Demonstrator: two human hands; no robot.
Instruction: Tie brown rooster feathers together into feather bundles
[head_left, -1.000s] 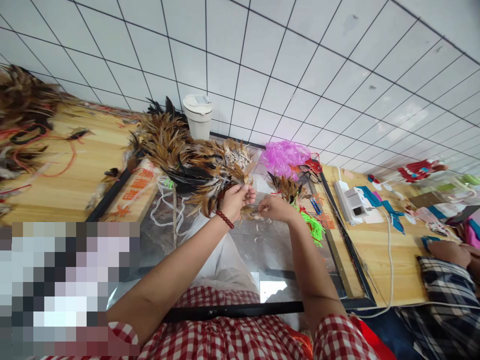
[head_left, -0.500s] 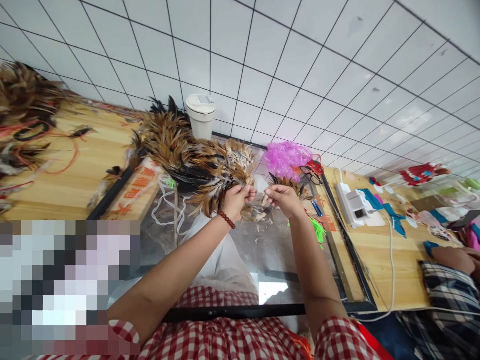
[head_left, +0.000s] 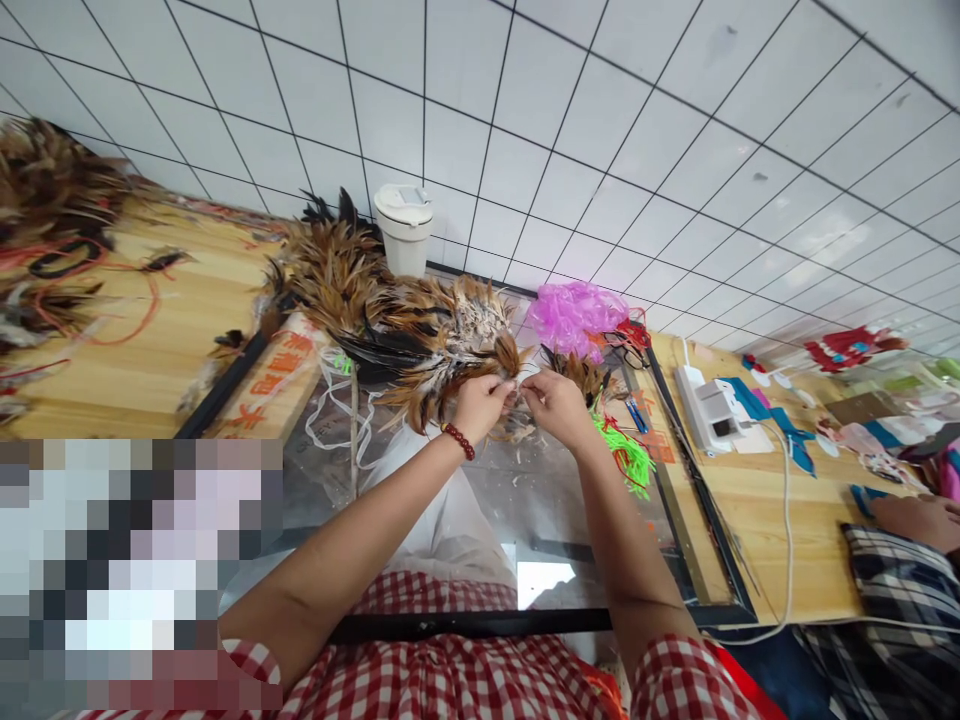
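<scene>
My left hand (head_left: 480, 408) is closed in a pinch, with brown feather tips (head_left: 508, 352) rising just above its fingers. Close beside it, my right hand (head_left: 556, 405) pinches near a thin white strand or quill (head_left: 531, 373), too fine to make out fully. The fingertips of both hands almost meet. Behind and left of them lies a large heap of brown, black and white feathers (head_left: 420, 320). A smaller bunch of brown feathers (head_left: 581, 375) sits just past my right hand. Loose feather bits lie on the glass top under my hands.
A white lidded bin (head_left: 405, 235) stands against the tiled wall. Near it are a pink plastic bag (head_left: 574, 315), scissors (head_left: 628, 350), green strings (head_left: 628, 460) and a blue pen-like tool (head_left: 636, 412). A white power strip (head_left: 712, 410) lies right, before a co-worker's checked sleeve (head_left: 896, 570).
My right hand has moved left, close to my left hand. Brown feather tips now stand above my left fingers, and more of the green strings shows.
</scene>
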